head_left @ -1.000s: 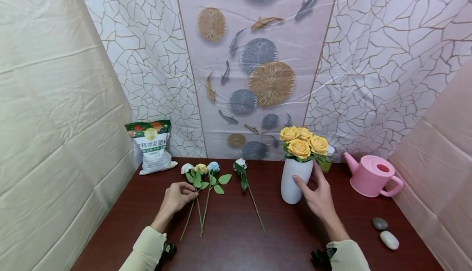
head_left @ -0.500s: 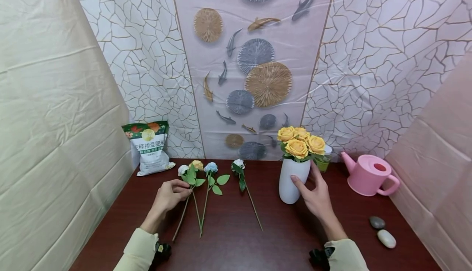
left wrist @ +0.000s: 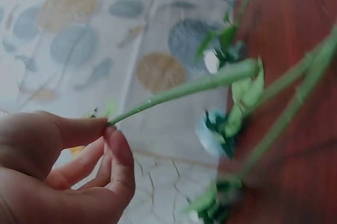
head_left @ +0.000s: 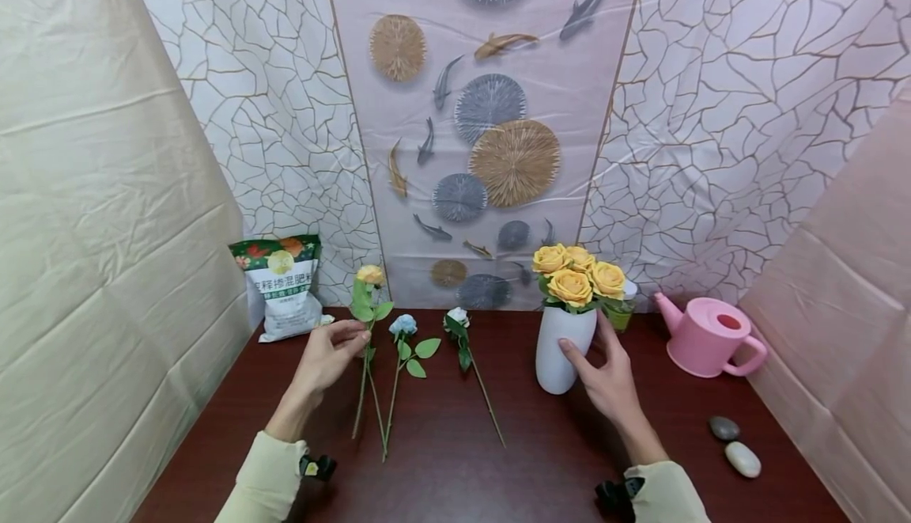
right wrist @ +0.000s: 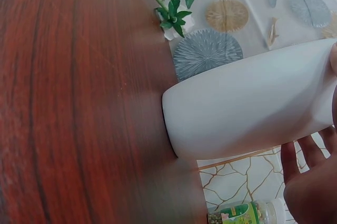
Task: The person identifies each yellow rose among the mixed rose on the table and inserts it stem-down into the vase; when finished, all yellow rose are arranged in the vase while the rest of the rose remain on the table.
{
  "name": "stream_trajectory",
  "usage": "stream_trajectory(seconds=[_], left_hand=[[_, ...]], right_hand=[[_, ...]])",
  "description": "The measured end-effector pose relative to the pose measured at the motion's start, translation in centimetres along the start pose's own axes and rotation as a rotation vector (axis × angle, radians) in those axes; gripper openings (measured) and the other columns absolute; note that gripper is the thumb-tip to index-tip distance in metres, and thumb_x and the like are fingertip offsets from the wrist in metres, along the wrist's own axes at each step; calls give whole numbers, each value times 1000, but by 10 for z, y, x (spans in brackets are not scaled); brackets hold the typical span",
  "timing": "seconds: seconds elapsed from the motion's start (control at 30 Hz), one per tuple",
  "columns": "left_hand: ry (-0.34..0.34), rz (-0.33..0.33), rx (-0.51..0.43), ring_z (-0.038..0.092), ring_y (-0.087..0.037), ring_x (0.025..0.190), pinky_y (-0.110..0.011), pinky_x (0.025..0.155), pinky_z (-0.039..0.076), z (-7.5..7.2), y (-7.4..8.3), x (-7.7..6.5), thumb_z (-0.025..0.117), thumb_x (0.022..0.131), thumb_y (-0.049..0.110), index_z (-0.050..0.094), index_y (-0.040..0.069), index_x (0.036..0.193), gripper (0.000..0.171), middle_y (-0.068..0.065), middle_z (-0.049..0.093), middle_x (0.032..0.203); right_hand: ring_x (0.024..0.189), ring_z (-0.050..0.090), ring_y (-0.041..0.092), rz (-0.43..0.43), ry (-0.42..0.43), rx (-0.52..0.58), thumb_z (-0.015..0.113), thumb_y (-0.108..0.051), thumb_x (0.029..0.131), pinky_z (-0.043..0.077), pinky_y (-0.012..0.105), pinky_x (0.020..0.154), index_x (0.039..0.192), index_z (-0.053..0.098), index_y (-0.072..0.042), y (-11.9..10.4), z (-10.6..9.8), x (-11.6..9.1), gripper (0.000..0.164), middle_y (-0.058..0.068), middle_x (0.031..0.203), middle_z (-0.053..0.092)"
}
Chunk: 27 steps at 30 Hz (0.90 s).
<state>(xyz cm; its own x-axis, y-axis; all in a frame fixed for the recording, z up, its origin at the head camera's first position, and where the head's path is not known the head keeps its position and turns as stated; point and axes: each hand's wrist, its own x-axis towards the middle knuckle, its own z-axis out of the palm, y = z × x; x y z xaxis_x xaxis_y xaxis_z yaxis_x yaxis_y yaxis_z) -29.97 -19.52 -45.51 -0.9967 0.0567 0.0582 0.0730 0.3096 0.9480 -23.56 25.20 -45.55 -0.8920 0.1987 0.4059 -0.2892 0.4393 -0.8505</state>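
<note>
My left hand (head_left: 329, 357) pinches the green stem of a yellow rose (head_left: 371, 274) between thumb and fingers. The rose is upright, its bloom raised above the table; in the left wrist view its stem (left wrist: 184, 89) runs away from the fingertips. Beside it lie a blue rose (head_left: 403, 325) and, farther right, a white rose (head_left: 457, 317). Another white rose is mostly hidden behind my left hand. My right hand (head_left: 614, 377) holds the side of a white vase (head_left: 558, 353), thumb in front. Several yellow roses (head_left: 572, 287) stand in that vase, whose base meets the table in the right wrist view.
A fertilizer bag (head_left: 286, 289) leans at the back left. Behind the vase stands a small jar with a green label (right wrist: 239, 214). To the right are a pink watering can (head_left: 712, 337), a grey stone (head_left: 723, 428) and a white stone (head_left: 743, 460) on the dark red table (head_left: 455, 483).
My left hand has lifted the yellow rose up from among the lying flowers and tilted it upright. The right hand stays on the vase. The head view has shifted slightly.
</note>
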Motion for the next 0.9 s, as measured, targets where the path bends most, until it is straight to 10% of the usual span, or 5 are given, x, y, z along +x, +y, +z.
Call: stream_trajectory(seconds=[0.23,0.63,0.9], left_hand=[[99,141,-197,72,-23,98,-29,83,60,37,30,13,72,95,20,70,5,119,28,-17,71,113],[130,402,-729,72,-37,103,-43,94,58,110,106,28,71,94,12,62,-4,123,34,-25,67,116],[186,543,-815,72,-33,103,-41,91,60,149,146,32,69,96,13,61,-4,123,33,-30,68,114]], right_hand=[[126,56,22,11,12,-3,77,-29,91,45,12,96,159,28,-30,3,0,0,83,10,149,53],[124,54,9,8,7,9,75,-28,92,45,12,97,159,28,-28,0,1,0,81,7,150,51],[123,53,3,4,8,2,76,-26,91,44,10,97,159,29,-25,2,4,3,82,7,150,52]])
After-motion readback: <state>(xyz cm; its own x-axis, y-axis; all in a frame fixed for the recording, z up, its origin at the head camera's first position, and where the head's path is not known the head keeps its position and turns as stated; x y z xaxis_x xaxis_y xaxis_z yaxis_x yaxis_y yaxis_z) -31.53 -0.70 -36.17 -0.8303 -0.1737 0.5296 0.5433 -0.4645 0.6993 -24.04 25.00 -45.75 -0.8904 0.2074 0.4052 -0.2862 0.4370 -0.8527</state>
